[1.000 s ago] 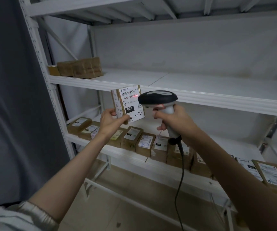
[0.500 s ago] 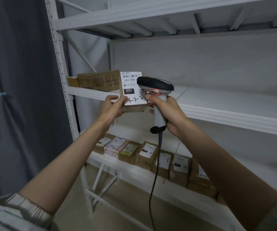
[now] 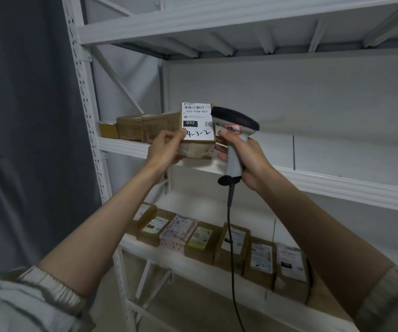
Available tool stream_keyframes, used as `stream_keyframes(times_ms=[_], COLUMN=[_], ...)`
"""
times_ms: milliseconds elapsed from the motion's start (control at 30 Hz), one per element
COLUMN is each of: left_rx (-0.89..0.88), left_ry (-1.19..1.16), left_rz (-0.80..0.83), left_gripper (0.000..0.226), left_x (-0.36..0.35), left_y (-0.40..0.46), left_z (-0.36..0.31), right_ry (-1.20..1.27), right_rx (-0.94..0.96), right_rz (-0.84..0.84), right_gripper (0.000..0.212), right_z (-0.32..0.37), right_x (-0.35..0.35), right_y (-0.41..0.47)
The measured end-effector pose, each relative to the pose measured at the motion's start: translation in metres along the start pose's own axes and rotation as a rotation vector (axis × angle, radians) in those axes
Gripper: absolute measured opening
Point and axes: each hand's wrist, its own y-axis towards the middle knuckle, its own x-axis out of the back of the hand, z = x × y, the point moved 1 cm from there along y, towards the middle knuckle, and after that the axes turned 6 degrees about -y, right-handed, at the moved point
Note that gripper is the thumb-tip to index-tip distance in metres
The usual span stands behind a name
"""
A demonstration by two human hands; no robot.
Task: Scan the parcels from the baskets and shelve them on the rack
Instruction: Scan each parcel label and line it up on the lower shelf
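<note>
Holding tight, the left hand (image 3: pixel 163 149) pinches a small brown parcel (image 3: pixel 196 140) with a white label, up at the edge of the rack's (image 3: pixel 121 146) middle shelf. Just beside it, the right hand (image 3: pixel 249 156) grips a scanner (image 3: pixel 235 130) with a hanging cord.

The middle shelf (image 3: pixel 336 161) lay bare to the right of the held parcel (image 3: pixel 196 149), open from front edge to back wall. At its left end a cluster of brown boxes (image 3: pixel 145 127) blocked the corner by the upright post (image 3: pixel 85 116). The lower shelf (image 3: pixel 169 257) carried a row of parcels (image 3: pixel 217 240) along its front edge, leaving bare board behind them. The scanner cable (image 3: pixel 231 259) hung across that row.
</note>
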Motion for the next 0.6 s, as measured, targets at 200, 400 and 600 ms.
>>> stream_keyframes(times_ms=[200,400,600], left_rx=[-0.107,-0.206,-0.215], left_ry=[0.223,0.4,0.441], left_rz=[0.123,0.01,-0.093], left_gripper=[0.053,0.037,0.032], left_x=[0.009,0.011,0.013], left_y=[0.042,0.072,0.093], left_z=[0.009,0.027,0.046], right_ry=[0.0,-0.059,-0.186], right_rx=[-0.009,-0.024,-0.057], right_rz=[0.015,0.049,0.06], right_gripper=[0.033,0.025,0.032], right_z=[-0.01,-0.013,-0.026], right_x=[-0.02,-0.037,-0.045], right_y=[0.035,0.059,0.076])
